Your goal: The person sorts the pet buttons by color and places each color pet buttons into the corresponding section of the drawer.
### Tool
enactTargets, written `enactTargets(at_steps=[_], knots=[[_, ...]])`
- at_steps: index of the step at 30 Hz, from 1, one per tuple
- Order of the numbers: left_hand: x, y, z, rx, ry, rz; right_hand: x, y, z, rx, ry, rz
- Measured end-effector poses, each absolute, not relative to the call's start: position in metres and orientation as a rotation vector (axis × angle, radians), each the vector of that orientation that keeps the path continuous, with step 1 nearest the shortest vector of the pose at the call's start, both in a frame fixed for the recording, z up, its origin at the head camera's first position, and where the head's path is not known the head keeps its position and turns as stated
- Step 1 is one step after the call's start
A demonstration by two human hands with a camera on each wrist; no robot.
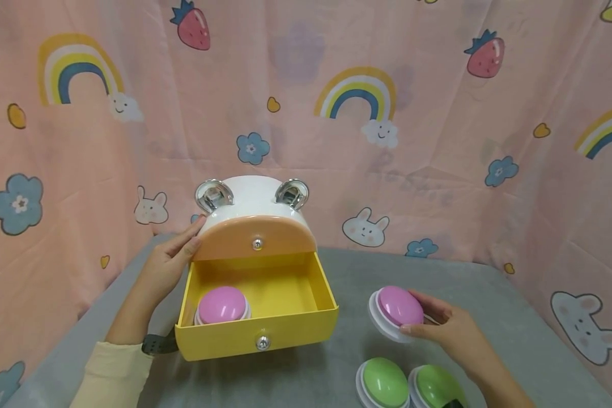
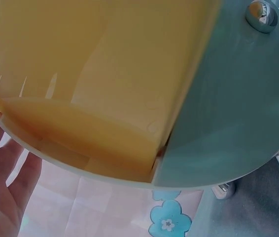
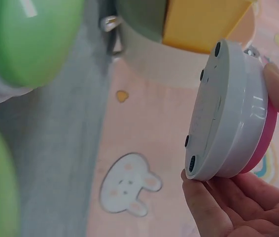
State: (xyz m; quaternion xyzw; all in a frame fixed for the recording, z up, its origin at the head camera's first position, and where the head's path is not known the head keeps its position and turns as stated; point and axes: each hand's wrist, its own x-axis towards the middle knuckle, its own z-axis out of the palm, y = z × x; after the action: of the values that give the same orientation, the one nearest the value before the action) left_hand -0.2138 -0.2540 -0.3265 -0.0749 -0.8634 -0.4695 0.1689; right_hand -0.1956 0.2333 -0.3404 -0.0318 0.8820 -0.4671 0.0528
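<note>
A small round drawer cabinet (image 1: 250,195) with silver ears and an orange top drawer (image 1: 229,241) stands left of centre. Its yellow drawer (image 1: 296,331) is pulled out, with a pink push button (image 1: 221,304) lying inside at the left. My left hand (image 1: 170,260) rests along the cabinet's left side, fingers fairly straight; the left wrist view shows them by the rim, beside the green lower drawer (image 2: 228,108). To the right of the drawer, my right hand (image 1: 446,323) grips a second pink push button (image 1: 400,306) by its edge, above the table. Its white base (image 3: 218,113) is tilted.
Two green push buttons (image 1: 386,382) sit side by side on the grey table (image 1: 347,283), below the right hand. Behind the cabinet hangs a pink patterned curtain (image 1: 296,141), which also runs along both sides.
</note>
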Motion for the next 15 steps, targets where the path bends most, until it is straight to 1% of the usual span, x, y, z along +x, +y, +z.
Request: enactTargets(at_steps=[15], knots=[[-0.213,-0.255,-0.325,-0.212,-2.457,-1.361,-0.204,0.196,-0.311,-0.225,2.691,-1.458]])
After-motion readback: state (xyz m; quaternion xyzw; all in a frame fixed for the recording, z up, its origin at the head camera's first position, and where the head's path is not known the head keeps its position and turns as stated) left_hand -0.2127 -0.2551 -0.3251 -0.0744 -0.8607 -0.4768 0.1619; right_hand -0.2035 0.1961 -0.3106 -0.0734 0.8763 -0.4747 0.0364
